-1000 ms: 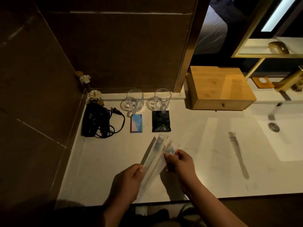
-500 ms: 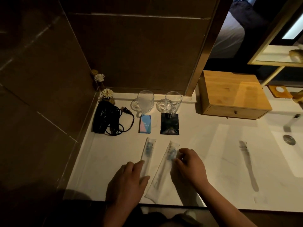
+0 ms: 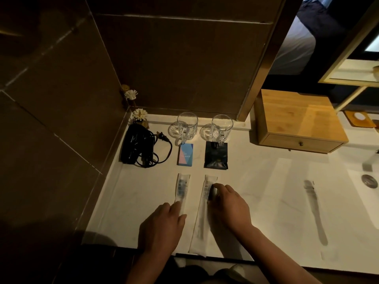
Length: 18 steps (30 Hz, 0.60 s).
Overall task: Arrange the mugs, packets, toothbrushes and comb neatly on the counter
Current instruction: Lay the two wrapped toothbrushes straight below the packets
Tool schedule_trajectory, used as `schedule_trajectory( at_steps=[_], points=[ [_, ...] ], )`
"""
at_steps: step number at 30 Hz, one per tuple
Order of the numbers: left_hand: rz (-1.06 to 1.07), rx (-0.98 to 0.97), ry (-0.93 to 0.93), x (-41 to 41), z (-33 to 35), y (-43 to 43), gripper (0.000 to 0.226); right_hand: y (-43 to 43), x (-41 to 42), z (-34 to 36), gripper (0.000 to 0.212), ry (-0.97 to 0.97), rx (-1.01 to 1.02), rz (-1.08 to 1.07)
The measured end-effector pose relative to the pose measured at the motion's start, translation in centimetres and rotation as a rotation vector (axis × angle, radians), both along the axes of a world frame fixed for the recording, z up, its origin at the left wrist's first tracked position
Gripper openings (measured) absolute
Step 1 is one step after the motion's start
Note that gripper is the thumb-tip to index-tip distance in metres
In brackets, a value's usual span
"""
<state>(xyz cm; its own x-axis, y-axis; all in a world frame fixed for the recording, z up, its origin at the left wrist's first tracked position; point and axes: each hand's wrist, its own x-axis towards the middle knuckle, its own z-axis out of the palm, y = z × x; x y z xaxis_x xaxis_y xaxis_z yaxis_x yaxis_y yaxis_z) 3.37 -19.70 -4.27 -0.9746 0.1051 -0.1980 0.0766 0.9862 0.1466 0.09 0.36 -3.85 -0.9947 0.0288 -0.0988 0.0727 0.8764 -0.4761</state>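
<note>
Two glass mugs [image 3: 187, 126] [image 3: 222, 129] stand side by side at the back of the white counter [image 3: 266, 191]. In front of them lie a blue-pink packet [image 3: 185, 154] and a black packet [image 3: 216, 155]. Two wrapped toothbrushes lie flat and parallel below the packets. My left hand [image 3: 162, 226] presses on the lower end of the left toothbrush [image 3: 181, 187]. My right hand [image 3: 227, 203] rests its fingertips on the right toothbrush [image 3: 204, 214]. A dark comb [image 3: 314, 210] in a clear wrapper lies far to the right.
A black hair dryer [image 3: 139, 146] with coiled cord fills the back left corner beside small white flowers [image 3: 139, 114]. A wooden drawer box [image 3: 299, 119] sits at the back right. The sink basin with its drain [image 3: 369, 181] lies at the far right edge.
Both toothbrush packs went from being held together in the air to lying apart on the counter; since then my hands have straightened them into parallel lines under the packets.
</note>
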Motion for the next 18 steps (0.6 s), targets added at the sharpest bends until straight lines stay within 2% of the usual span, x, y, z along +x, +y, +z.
schedule_trajectory(
  at_steps=[3, 6, 10, 18],
  points=[
    [-0.027, 0.025, 0.151, -0.6, -0.2, -0.6, 0.042, -0.1, 0.1, -0.2, 0.046, -0.005, -0.011, -0.002],
    [-0.174, 0.114, 0.266, -1.6, -1.2, -1.6, 0.045, -0.1, 0.3, -0.3, 0.05, 0.0, -0.002, 0.014],
    [-0.417, 0.004, 0.147, -3.4, -3.0, -2.7, 0.062, -0.3, 0.1, -0.5, 0.047, 0.001, 0.039, 0.046],
    [-0.308, 0.0, 0.043, -4.1, -4.0, -1.4, 0.073, -0.5, -0.7, -0.8, 0.042, 0.017, 0.063, 0.045]
  ],
)
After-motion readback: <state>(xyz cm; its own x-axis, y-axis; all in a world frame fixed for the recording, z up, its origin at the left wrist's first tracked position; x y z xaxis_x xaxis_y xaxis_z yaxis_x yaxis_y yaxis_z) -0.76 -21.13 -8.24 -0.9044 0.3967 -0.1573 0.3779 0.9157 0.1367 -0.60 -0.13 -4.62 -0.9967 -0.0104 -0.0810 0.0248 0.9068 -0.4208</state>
